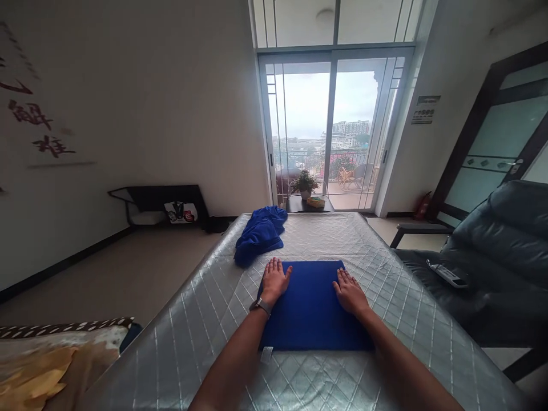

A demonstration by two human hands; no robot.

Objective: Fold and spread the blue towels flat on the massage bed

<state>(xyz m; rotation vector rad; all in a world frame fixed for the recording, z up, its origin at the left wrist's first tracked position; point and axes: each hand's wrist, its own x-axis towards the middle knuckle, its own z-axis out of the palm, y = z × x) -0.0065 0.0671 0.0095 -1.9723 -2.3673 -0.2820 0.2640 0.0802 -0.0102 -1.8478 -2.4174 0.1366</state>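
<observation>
A blue cloth, folded into a flat rectangle, lies on the silver quilted table cover. My left hand rests flat on its upper left edge, fingers stretched out and pointing away from me. Opposite it, my right hand lies flat on the upper right edge, also with straight fingers. Neither hand grips anything. A small white label sticks out at the near left corner of the cloth. Beyond my left hand sits a second blue cloth, crumpled in a loose heap.
A dark armchair stands close on the right, with a remote-like device on its seat. Past the table's far edge, a potted plant stands before the glass sliding door. Patterned bedding is at the lower left.
</observation>
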